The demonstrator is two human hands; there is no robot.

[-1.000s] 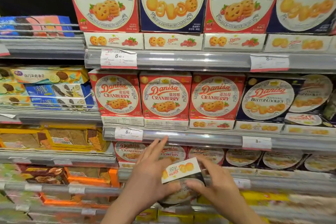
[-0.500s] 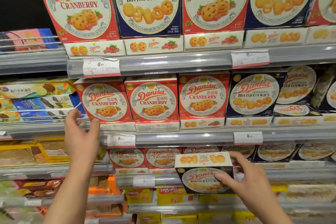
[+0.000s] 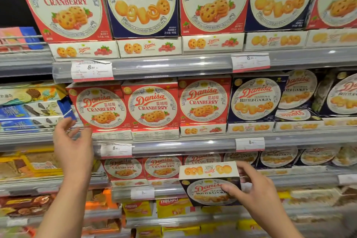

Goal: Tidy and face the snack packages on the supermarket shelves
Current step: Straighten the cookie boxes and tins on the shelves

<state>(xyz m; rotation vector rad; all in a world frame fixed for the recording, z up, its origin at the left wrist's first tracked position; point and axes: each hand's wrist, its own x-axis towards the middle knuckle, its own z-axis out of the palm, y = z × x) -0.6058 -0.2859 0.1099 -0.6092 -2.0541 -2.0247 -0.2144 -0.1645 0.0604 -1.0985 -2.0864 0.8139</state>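
My right hand (image 3: pixel 257 189) grips a dark blue Danisa butter cookie box (image 3: pixel 204 179) in front of the lower shelf, its face towards me, thumb across the front. My left hand (image 3: pixel 73 145) is raised with loosely spread fingers, holding nothing, just below and left of the leftmost red Danisa cranberry box (image 3: pixel 100 106) on the middle shelf. Whether its fingertips touch that box I cannot tell. Two more cranberry boxes (image 3: pixel 154 106) stand to its right, then blue butter cookie boxes (image 3: pixel 255 100).
The top shelf holds large cranberry and butter cookie boxes (image 3: pixel 143 2) on flat white boxes. Price-tag rails (image 3: pixel 173 67) run along each shelf edge. A lower row of Danisa boxes (image 3: pixel 162 168) sits behind my right hand. Other biscuit packs (image 3: pixel 29 106) fill wire shelves on the left.
My left hand let go of the butter cookie box and rose to the middle shelf's left end. My right hand keeps the box, now turned face forward and shifted right.
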